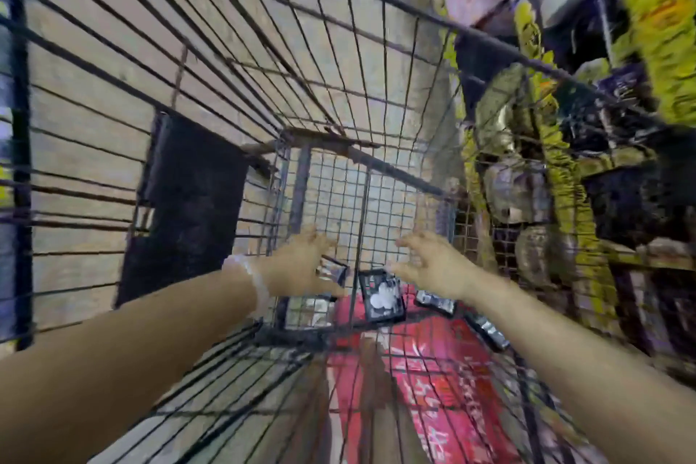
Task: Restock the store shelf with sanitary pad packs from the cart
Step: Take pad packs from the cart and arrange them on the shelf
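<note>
The cart is a deep basket of thin dark metal wire, with long straight bars on its sides and a finer square mesh at the far end. Both arms reach down into it. The left hand has its fingers spread and relaxed, just above a dark pack with a shiny silver face; it seems to hold nothing, though the picture is blurred here. On this wrist sits a pale, half-clear bracelet. The right hand is also spread, with fingers slightly bent, hanging over the square pack, which is black with a white flower-like shape on it. More dark, glossy packs lie at the right side of the cart floor. Under them lies a flat red sheet with pale writing that cannot be read. The shelf at the right holds blurred yellow and purple goods.
</note>
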Tool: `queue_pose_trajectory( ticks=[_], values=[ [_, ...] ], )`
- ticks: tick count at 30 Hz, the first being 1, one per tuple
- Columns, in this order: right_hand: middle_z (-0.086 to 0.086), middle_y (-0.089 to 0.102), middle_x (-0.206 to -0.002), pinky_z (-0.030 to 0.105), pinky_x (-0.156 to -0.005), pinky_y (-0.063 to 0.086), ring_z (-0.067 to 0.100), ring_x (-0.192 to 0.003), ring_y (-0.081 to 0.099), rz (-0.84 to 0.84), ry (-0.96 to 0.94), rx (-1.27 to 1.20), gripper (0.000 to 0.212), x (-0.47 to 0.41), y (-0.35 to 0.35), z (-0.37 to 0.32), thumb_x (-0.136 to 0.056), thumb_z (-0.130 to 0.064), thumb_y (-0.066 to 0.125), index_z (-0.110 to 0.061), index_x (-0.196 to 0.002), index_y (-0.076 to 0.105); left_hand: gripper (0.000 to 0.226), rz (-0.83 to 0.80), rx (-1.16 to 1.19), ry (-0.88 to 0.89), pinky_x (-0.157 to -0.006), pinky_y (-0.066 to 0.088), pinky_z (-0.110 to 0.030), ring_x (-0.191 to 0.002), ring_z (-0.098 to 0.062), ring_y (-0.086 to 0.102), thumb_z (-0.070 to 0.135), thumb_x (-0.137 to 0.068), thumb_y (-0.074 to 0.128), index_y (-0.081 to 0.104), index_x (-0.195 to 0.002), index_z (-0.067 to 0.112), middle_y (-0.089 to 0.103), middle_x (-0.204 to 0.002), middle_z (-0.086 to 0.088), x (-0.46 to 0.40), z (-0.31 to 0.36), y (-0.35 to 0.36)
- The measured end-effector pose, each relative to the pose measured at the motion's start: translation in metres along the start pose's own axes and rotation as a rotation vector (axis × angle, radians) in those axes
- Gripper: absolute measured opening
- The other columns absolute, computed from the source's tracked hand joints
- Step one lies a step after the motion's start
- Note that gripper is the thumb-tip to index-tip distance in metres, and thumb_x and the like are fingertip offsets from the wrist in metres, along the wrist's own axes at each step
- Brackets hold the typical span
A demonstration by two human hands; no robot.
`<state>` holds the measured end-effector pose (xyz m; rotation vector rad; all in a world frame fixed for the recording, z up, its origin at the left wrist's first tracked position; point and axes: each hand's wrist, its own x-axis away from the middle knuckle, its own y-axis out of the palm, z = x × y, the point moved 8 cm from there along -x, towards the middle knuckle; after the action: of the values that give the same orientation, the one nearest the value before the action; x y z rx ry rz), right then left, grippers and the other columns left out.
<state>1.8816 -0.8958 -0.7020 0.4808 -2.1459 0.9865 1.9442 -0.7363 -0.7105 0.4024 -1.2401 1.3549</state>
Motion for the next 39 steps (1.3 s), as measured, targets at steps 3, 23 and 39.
queue_pose_trajectory(
  ticks=[3,23,39],
  values=[
    [0.015,0.027,-0.150,0.030,-0.111,0.023,0.027,-0.139,0.023,-0.072,0.010,0.071,0.074,-0.018,0.046,0.026,-0.086,-0.041,0.062,-0.012,-0.145,0.027,0.095,0.035,-0.065,-0.017,-0.111,0.024,-0.033,-0.143,-0.028,0.017,0.048,-0.082,0.067,0.012,-0.151,0.013,0.013,-0.156,-0.012,-0.028,-0.023,0.032],
    [0.017,0.040,-0.128,0.039,-0.101,0.030,0.034,-0.121,0.035,0.392,0.024,0.010,0.099,-0.079,0.014,0.067,-0.062,-0.026,0.081,-0.012,-0.142,0.026,0.090,0.573,0.474,-0.099,-0.090,0.046,-0.031,-0.108,-0.021,0.051,0.017,-0.057,0.087,0.038,-0.132,0.010,0.053,-0.119,-0.008,-0.094,-0.064,0.035],
    [0.019,0.038,-0.132,0.043,-0.105,0.027,0.034,-0.124,0.032,0.588,0.203,-0.075,0.102,-0.079,0.000,0.110,-0.065,-0.033,0.082,-0.012,-0.144,0.023,0.088,0.780,0.619,-0.036,-0.104,0.034,-0.026,-0.121,-0.018,0.039,0.010,-0.066,0.083,0.032,-0.137,0.003,0.041,-0.128,-0.010,-0.113,-0.036,0.031]
  ],
)
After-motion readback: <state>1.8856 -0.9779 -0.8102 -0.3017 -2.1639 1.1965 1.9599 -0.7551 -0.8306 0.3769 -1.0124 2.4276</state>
